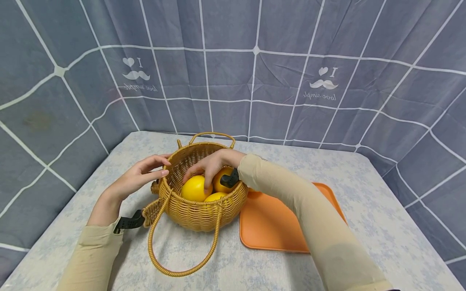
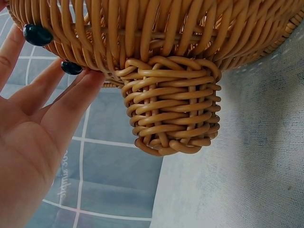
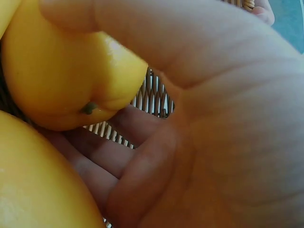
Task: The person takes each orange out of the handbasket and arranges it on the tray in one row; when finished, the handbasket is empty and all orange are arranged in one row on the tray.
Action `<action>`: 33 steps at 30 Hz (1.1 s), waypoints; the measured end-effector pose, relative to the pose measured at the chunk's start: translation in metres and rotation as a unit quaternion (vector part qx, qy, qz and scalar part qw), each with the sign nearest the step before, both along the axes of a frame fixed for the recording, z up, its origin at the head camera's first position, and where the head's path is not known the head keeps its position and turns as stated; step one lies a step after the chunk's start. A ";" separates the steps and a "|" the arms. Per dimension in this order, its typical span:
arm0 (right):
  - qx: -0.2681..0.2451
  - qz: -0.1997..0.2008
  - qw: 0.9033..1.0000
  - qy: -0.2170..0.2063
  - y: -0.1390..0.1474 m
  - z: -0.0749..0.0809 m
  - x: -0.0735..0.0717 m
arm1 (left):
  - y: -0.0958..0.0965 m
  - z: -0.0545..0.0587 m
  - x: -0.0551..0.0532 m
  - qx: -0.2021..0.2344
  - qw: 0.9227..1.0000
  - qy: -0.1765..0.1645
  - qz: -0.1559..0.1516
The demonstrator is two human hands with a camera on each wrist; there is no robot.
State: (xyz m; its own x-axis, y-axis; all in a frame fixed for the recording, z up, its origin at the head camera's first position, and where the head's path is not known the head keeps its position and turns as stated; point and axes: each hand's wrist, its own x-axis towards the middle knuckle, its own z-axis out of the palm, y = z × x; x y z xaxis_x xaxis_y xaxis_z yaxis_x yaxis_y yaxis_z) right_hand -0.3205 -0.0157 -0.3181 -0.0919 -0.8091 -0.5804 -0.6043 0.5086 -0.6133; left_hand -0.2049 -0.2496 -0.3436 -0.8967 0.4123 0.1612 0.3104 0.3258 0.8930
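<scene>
Head view: the right hand (image 1: 214, 163) curls round a yellow fruit (image 1: 193, 190) inside the wicker basket (image 1: 196, 217), centre; the left hand (image 1: 136, 176), fingers straight, touches its rim. Left wrist adds dark beads (image 2: 38, 34), upper left; right wrist, the fruit's apparent stem (image 3: 89, 108), left.

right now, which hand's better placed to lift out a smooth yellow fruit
Probably the right hand: it grips one smooth yellow fruit; the left hand only touches the round tan wicker basket.

Gripping a fruit (image 1: 194, 190) in the basket (image 1: 196, 217) with the right hand (image 1: 212, 163), touching the basket at ten o'clock with the left hand (image 1: 132, 178), with a tray (image 1: 271, 222) toward four.
</scene>
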 end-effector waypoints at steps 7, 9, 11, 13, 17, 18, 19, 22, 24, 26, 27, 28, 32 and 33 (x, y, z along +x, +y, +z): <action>-0.025 0.023 0.999 0.021 -0.001 0.001 -0.003 | -0.002 -0.001 0.000 0.001 1.000 -0.002 -0.002; -0.038 0.023 0.999 0.018 0.000 0.002 -0.004 | -0.003 -0.002 0.000 0.000 1.000 -0.002 -0.001; -0.054 0.019 0.998 0.024 0.003 0.004 -0.005 | -0.003 -0.001 0.000 -0.001 1.000 -0.002 -0.003; -0.069 0.013 0.997 0.023 0.005 0.007 -0.005 | -0.002 -0.001 -0.001 -0.003 1.000 0.000 -0.005; -0.084 0.001 0.996 0.002 0.009 0.012 -0.005 | -0.002 -0.001 -0.002 -0.008 1.000 0.004 -0.007; -0.088 -0.003 0.996 -0.010 0.010 0.014 -0.005 | -0.002 -0.001 -0.002 -0.007 1.000 0.004 -0.008; -0.091 -0.008 0.996 -0.022 0.010 0.015 -0.005 | -0.002 -0.001 -0.002 -0.005 1.000 0.003 -0.008; -0.107 -0.028 0.992 -0.056 0.011 0.019 -0.005 | -0.002 -0.002 -0.001 0.001 1.000 0.000 -0.008; -0.120 -0.042 0.989 -0.072 0.014 0.020 -0.007 | -0.001 -0.003 -0.001 0.003 1.000 -0.002 -0.008; -0.135 -0.053 0.985 -0.088 0.018 0.022 -0.008 | 0.000 -0.003 -0.001 0.004 1.000 -0.004 -0.009; -0.142 -0.060 0.984 -0.092 0.020 0.024 -0.009 | 0.000 -0.003 -0.001 0.004 1.000 -0.004 -0.010; -0.150 -0.065 0.982 -0.097 0.022 0.025 -0.010 | 0.001 -0.003 -0.001 0.004 1.000 -0.005 -0.010; -0.196 -0.084 0.969 -0.125 0.033 0.033 -0.012 | 0.000 -0.002 -0.001 0.005 1.000 -0.010 -0.005; -0.212 -0.087 0.965 -0.130 0.036 0.036 -0.012 | -0.001 -0.001 0.000 0.005 1.000 -0.011 -0.003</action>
State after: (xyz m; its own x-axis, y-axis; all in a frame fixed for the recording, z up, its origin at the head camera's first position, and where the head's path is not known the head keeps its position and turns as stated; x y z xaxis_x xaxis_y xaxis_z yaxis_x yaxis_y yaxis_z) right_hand -0.3324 0.0205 -0.2824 -0.1436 -0.9641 -0.2232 -0.3303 0.2593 -0.9076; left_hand -0.2053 -0.2502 -0.3449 -0.8972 0.4166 0.1466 0.2935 0.3144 0.9028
